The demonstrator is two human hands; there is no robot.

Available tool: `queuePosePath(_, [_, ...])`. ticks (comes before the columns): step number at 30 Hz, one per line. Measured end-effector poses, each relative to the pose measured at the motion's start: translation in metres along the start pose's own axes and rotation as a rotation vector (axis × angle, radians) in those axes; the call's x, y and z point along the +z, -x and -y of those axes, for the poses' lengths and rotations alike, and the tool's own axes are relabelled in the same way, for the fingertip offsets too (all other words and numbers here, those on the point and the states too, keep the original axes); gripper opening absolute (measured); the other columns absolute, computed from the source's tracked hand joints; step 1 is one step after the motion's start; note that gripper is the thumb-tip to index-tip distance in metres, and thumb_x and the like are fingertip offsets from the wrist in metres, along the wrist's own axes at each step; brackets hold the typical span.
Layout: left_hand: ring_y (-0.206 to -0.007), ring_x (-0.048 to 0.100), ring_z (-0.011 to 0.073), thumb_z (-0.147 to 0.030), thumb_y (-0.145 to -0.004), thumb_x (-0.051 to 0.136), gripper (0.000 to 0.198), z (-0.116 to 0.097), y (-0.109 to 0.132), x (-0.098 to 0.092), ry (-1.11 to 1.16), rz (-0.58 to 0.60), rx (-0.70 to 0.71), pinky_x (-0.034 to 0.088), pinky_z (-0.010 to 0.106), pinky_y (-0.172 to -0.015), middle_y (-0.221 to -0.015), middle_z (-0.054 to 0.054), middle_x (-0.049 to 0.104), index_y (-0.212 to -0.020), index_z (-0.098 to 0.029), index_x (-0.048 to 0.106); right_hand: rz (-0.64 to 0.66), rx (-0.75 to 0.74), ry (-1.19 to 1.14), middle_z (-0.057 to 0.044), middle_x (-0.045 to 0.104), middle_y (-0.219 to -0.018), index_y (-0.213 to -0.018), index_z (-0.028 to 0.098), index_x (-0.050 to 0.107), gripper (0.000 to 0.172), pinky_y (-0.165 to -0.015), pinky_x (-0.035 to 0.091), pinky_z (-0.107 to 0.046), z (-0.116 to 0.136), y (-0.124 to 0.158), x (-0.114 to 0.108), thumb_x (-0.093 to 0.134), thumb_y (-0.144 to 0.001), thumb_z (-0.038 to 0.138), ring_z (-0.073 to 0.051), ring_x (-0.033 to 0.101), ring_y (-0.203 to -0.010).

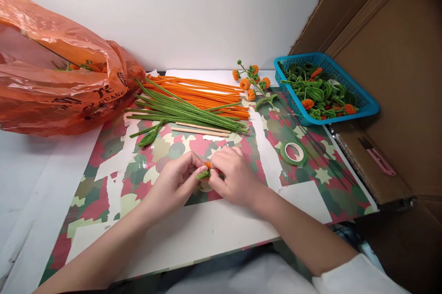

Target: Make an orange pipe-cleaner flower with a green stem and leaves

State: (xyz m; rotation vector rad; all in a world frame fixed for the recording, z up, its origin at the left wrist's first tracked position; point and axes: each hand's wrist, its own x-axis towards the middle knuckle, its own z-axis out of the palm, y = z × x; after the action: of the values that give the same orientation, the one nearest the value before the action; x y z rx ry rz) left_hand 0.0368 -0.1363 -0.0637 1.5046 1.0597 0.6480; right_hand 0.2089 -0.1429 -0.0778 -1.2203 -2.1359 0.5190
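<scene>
Close together over the patterned table covering, my left hand (176,183) and my right hand (233,174) pinch a small orange and green pipe-cleaner piece (203,174) between them. Its green end pokes out by my left thumb, and a bit of orange shows between the fingertips; the rest is hidden by the fingers. Beyond the hands lie two thin wooden sticks (200,132). Behind those spread green pipe cleaners (193,109) and, partly under them, orange pipe cleaners (193,85). A looped green leaf piece (149,136) rests at the left end of the sticks.
An orange plastic bag (62,86) bulges at the left. A stem with orange pipe-cleaner flowers (251,83) lies at the back. On the right are a blue basket (371,106) of green and orange pieces, green tape (286,160) and pink-handled scissors (381,162) beside a cardboard wall (390,45).
</scene>
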Motion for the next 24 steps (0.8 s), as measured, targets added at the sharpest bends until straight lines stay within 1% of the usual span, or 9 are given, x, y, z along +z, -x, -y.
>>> queuePosePath(4, [-0.057,0.054,0.0105,-0.034,-0.090,0.055,0.020,-0.001,0.001,0.005,0.013,-0.066,0.005,0.043,0.019,-0.049,-0.070,-0.001,0.062,-0.078,-0.019,0.054,-0.022,0.006,-0.015,0.002,0.050,-0.062,-0.065,0.020,0.033,0.019,-0.067,0.025,-0.031,0.000,0.000,-0.001,0.042,-0.080,0.016,-0.015,0.042,-0.068])
queuePosePath(9, [-0.066,0.063,0.0134,-0.039,-0.085,0.063,0.022,0.001,-0.002,0.004,0.141,-0.186,-0.067,0.056,0.024,-0.061,-0.071,-0.001,0.063,-0.078,-0.019,0.057,-0.080,0.115,-0.166,0.002,0.051,-0.062,-0.065,0.020,0.039,0.021,-0.068,0.028,-0.030,0.002,0.000,-0.007,0.042,-0.086,0.021,-0.014,0.045,-0.065])
queuePosePath(12, [-0.069,0.065,0.0138,-0.039,-0.084,0.065,0.022,0.005,-0.003,0.005,0.186,-0.222,-0.067,0.057,0.025,-0.064,-0.073,-0.001,0.064,-0.079,-0.018,0.058,-0.070,0.156,-0.169,0.003,0.051,-0.061,-0.065,0.020,0.041,0.022,-0.068,0.029,-0.030,0.004,0.000,-0.006,0.047,-0.085,0.024,-0.013,0.046,-0.063])
queuePosePath(14, [-0.066,0.064,0.0128,-0.036,-0.085,0.064,0.020,0.009,-0.002,0.007,0.130,-0.266,-0.025,0.055,0.022,-0.059,-0.073,-0.001,0.064,-0.080,-0.018,0.058,-0.053,0.149,-0.129,0.003,0.053,-0.061,-0.065,0.019,0.041,0.022,-0.068,0.028,-0.030,0.005,0.001,-0.002,0.050,-0.085,0.024,-0.013,0.047,-0.062])
queuePosePath(17, [-0.064,0.062,0.0113,-0.030,-0.087,0.061,0.014,0.011,0.000,0.012,-0.009,-0.376,0.086,0.050,0.018,-0.052,-0.077,0.000,0.065,-0.079,-0.018,0.059,-0.064,0.156,-0.100,0.002,0.053,-0.062,-0.065,0.019,0.040,0.024,-0.068,0.028,-0.029,0.007,0.003,0.004,0.045,-0.088,0.022,-0.013,0.048,-0.061])
queuePosePath(20, [-0.070,0.065,0.0123,-0.024,-0.087,0.059,0.011,0.011,0.001,0.017,-0.118,-0.447,0.199,0.052,0.018,-0.053,-0.086,0.003,0.068,-0.078,-0.018,0.058,-0.105,0.201,-0.154,0.003,0.047,-0.057,-0.061,0.020,0.035,0.027,-0.066,0.030,-0.028,0.010,0.003,0.009,0.044,-0.087,0.021,-0.012,0.044,-0.057])
queuePosePath(24, [-0.075,0.068,0.0126,-0.018,-0.087,0.058,0.006,0.012,0.002,0.023,-0.218,-0.501,0.314,0.055,0.019,-0.058,-0.091,0.004,0.070,-0.081,-0.019,0.058,-0.222,0.252,-0.260,0.005,0.038,-0.050,-0.057,0.020,0.029,0.030,-0.058,0.029,-0.026,0.013,0.002,0.013,0.048,-0.080,0.018,-0.010,0.037,-0.051])
